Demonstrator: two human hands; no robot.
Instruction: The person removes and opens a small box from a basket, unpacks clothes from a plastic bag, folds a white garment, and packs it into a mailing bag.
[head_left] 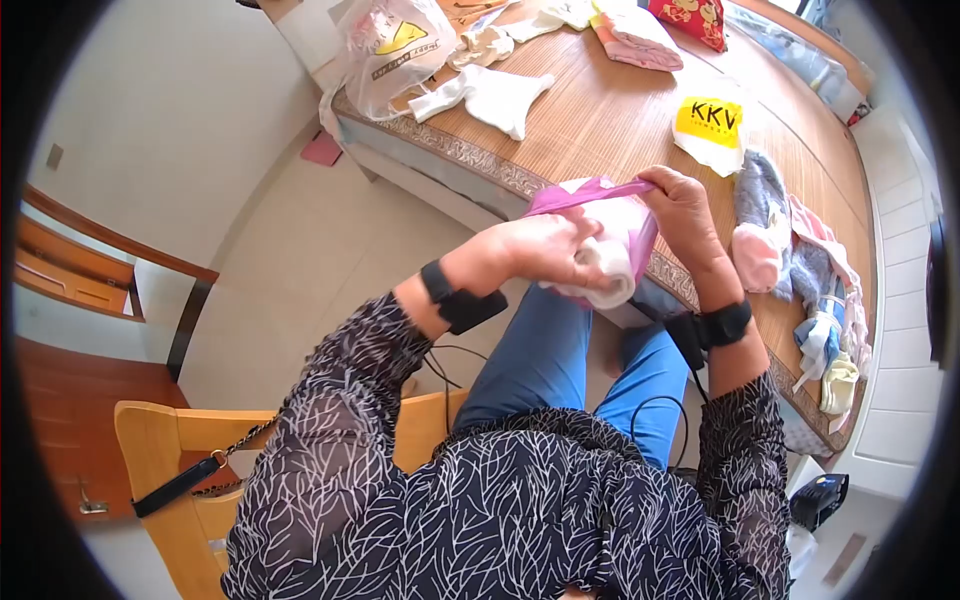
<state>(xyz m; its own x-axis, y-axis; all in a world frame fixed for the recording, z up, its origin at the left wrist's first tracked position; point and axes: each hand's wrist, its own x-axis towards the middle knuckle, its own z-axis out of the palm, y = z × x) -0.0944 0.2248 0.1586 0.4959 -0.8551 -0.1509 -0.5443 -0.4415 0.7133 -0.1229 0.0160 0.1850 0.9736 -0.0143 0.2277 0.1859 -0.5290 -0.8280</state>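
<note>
My left hand [545, 245] is closed around a rolled white cloth [607, 282] at the mouth of a pink plastic bag [643, 238]. Part of the roll lies against the bag, and my fingers hide some of it. Pinched between the thumb and fingers of my right hand [685, 208] is the bag's upper edge, pulled taut above the roll. Both hands are over my lap, just off the near edge of the wooden table [590, 125]. Whatever else is inside the bag cannot be made out.
On the table lie a white baby garment [500, 98], a white plastic bag [395, 55], a folded pink cloth [638, 38], a yellow KKV bag [710, 125] and several small clothes [765, 250] at right. A wooden chair [160, 450] with a strap stands behind me. Cables hang near my legs.
</note>
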